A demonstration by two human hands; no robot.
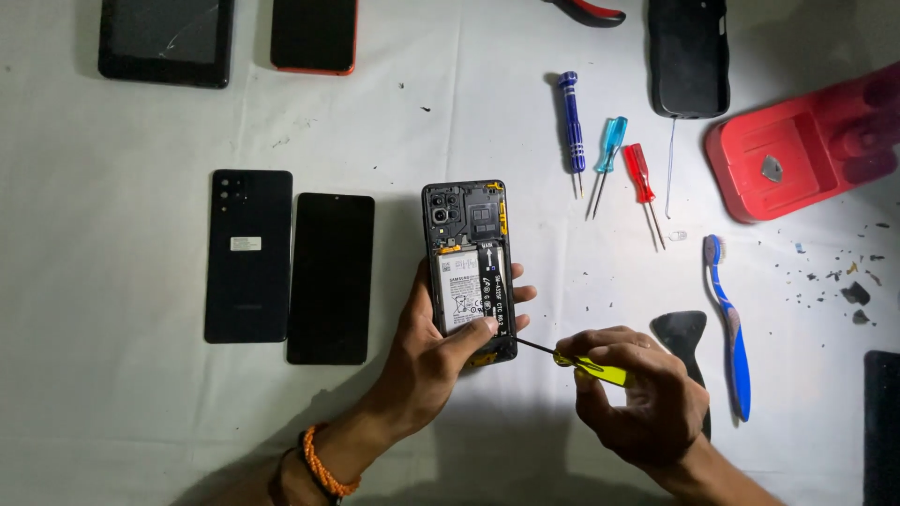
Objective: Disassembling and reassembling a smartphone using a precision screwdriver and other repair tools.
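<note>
The person's left hand (441,351) grips an opened black smartphone with its back cover off (469,267), battery and circuit board showing; the thumb presses across the lower battery and the fingers wrap round the far edge. The phone is held just above the white table cover (112,412), about centre of the view. The right hand (637,394) pinches a yellow-handled thin screwdriver (586,367) between thumb and fingers, its dark tip touching the phone's bottom right corner. An orange beaded bracelet (323,464) sits on the left wrist.

Left of the phone lie a black phone back panel with camera holes (248,255) and a black glass screen panel (330,277), side by side and just apart. Right of it lie three small screwdrivers: dark blue (571,122), light blue (609,150), red (641,178). A blue toothbrush (729,323) lies further right, with a red plastic tray (797,150) above it. A black pick-shaped pry tool (682,330) sits partly behind the right hand. At the top edge are a cracked black tablet (167,39) and a red-edged phone (314,36).
</note>
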